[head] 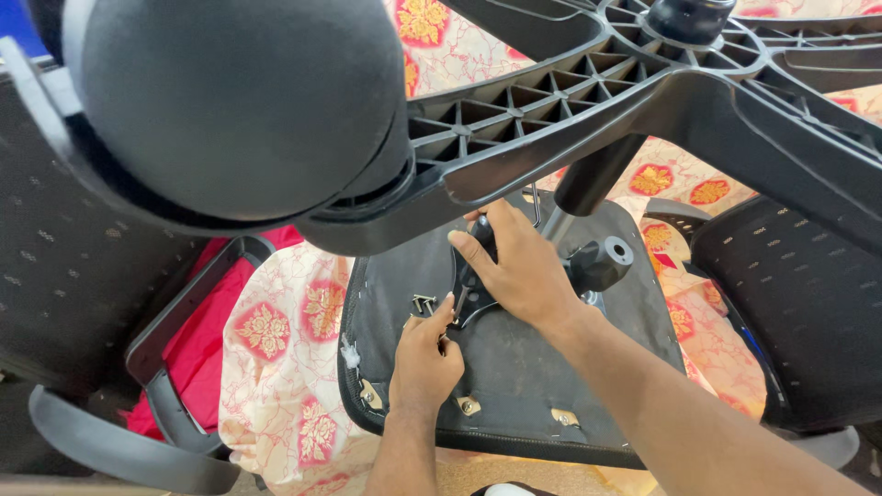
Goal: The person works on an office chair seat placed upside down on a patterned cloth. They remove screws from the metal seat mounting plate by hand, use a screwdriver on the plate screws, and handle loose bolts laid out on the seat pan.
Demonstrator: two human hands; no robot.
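Upturned office chair seat (514, 386) lies on patterned cloth (276, 367); heavy, stiff. Black mechanism plate (470, 292) gripped by right hand (519, 271), fingers curled. Left hand (424, 354) fingers pinch a small screw (424, 304) beside it.

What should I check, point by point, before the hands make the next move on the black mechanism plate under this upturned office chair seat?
1. Right hand grips the black mechanism plate: ok.
2. Left hand fingertips reach the small metal bolts: ok.
3. Plate lies flat on the seat underside: cannot tell, hands cover it.
4. Star base with caster hangs close over the work: not ok, it blocks part of the view.
5. Bolt fully seated: cannot tell.
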